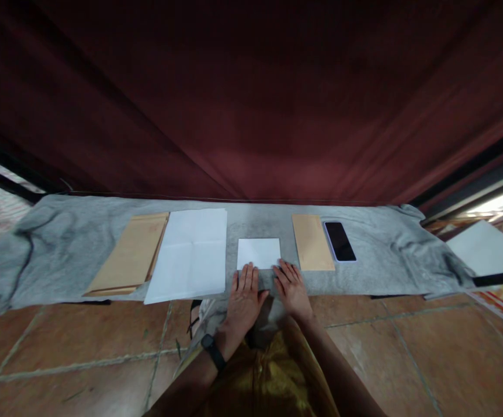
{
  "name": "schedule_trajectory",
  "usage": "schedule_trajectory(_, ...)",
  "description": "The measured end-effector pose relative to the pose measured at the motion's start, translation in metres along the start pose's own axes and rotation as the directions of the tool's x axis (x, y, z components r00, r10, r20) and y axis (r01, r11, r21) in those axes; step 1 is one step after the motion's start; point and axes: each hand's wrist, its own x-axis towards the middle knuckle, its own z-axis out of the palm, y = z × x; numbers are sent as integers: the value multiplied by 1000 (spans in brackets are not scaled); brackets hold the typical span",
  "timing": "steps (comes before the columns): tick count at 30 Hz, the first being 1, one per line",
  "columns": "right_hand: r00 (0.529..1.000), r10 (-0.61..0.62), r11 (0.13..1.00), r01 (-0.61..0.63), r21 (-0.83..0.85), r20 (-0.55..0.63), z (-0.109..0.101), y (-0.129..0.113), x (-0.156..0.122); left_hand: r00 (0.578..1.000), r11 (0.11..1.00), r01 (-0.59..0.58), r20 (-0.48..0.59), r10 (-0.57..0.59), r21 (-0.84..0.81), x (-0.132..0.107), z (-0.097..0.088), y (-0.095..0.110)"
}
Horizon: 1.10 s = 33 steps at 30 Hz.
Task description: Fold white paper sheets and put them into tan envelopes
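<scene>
A small white folded-looking paper (pixel 259 252) lies flat on the grey cloth in front of me. My left hand (pixel 245 292) rests palm down with fingers stretched out, its fingertips on the paper's near edge. At the near right corner of the paper, my right hand (pixel 292 288) lies flat too, fingers slightly spread. Neither hand grips anything. To the left are larger white sheets (pixel 190 255) with crease lines across them. Right of the small paper lies a single brown envelope (pixel 313 243).
Brown envelopes (pixel 132 252) are stacked at the left, beside the white sheets. A phone (pixel 341 242) with a dark screen lies at the right. Grey cloth (pixel 386 255) covers the narrow surface, and a dark red curtain (pixel 251 116) hangs behind it. Tiled floor (pixel 81 353) shows below.
</scene>
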Motion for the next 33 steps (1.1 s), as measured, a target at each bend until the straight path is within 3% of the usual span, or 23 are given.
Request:
schedule_trajectory(14,998,14,995,-7,95,-67,0,3,-1,995,997,74,-60,-75,-14,0,2,-8)
schedule_trajectory(18,998,-1,996,8,94,-69,1,4,-1,996,998,64,-64,-66,-30,16,2,-4)
schedule_trajectory(29,995,-21,996,30,90,-102,8,6,-3,994,994,98,59,-95,-54,68,-2,3)
schedule_trajectory(33,993,-15,997,25,79,-115,9,6,-1,996,995,58,79,-52,-82,80,1,5)
